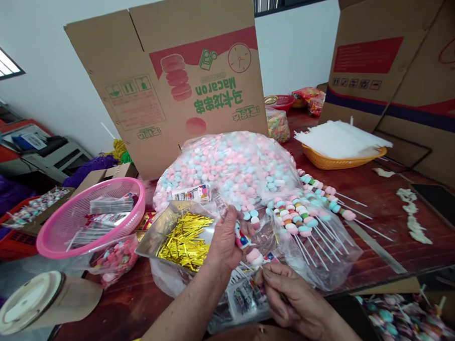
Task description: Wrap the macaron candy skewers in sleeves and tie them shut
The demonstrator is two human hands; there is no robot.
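My left hand [224, 241] is closed around a candy skewer [249, 247] in a clear printed wrapper, held over a small pile of printed wrapper bags [245, 292]. My right hand [290, 294] pinches the lower end of that same wrapper, fingers pressed together. Just left of my left hand lies an open clear bag of gold twist ties [185, 239]. Behind the hands sits a big plastic bag of pink and blue candies [231, 165]. To the right, several finished candy skewers [312, 214] lie on clear plastic with their white sticks pointing right.
A pink basket [59, 233] with packets stands at left, a roll of tape [33, 303] in front of it. Cardboard boxes [186, 78] rise at the back and right. An orange tray of white sheets [341, 145] sits back right. A box of wrapped skewers [405, 319] is at lower right.
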